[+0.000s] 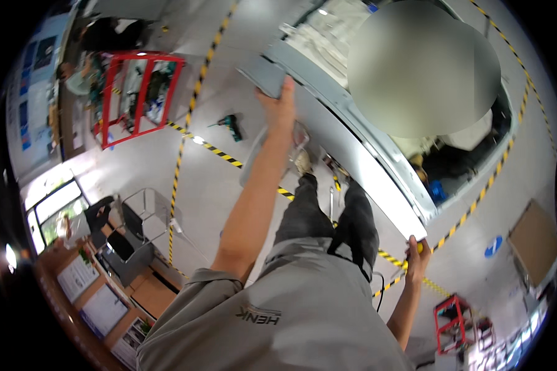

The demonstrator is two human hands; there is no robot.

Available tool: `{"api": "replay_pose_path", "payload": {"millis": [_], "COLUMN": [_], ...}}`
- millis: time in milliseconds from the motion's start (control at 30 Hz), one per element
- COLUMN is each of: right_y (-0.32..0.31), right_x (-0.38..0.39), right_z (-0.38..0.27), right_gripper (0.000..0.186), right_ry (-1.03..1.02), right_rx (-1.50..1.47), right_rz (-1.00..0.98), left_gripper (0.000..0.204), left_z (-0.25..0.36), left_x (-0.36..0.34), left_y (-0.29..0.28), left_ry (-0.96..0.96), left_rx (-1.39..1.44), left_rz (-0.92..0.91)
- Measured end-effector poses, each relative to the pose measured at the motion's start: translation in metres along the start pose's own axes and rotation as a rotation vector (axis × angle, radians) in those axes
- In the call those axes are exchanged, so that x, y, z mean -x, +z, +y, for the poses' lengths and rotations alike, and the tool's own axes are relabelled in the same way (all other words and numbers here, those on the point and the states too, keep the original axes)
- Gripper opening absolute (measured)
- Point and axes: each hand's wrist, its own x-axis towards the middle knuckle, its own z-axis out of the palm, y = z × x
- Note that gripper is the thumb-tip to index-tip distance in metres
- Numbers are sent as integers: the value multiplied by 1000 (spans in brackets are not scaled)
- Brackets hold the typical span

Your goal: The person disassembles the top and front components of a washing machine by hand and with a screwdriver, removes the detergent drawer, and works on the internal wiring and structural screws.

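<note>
two hands (280, 111) (419, 258) closed — left on panel (377, 182) edge, right round yellow object (420, 247) — floor (220, 191) space alongside

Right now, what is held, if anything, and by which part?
A long pale panel: the left hand appears to grip its upper-left end. The right hand is by its lower-right end, with a small yellow item; its grip is unclear.

A grey short-sleeved shirt (291, 343) with dark lettering (258, 317) tops dark grey trousers (302, 213)

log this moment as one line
left hand: gripping long panel, upper-left end | right hand: at lower-right end, yellow item | green drill: on floor
</note>
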Motion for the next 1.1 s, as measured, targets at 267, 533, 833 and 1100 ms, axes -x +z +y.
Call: {"api": "replay_pose_path", "payload": {"millis": [267, 533, 833, 1100], "right_y": [5, 8, -9, -25], "right_x": [4, 8, -11, -22], "right_z": [-3, 6, 17, 9], "right_gripper": [39, 56, 57, 58], "right_ry": [-80, -151, -278, -356], "right_rx": [-27, -22, 96, 297], "right_rz": [45, 199, 68, -163], "left_gripper": [104, 110, 51, 49], "left_z": [12, 46, -64, -227], "left_x": [5, 20, 151, 420], "left_y": [0, -18, -198, -339], "left_ry": [-75, -425, -174, -673], "left_rx": [-24, -123, -408, -642], "left_rz": [-11, -166, 75, 398]}}
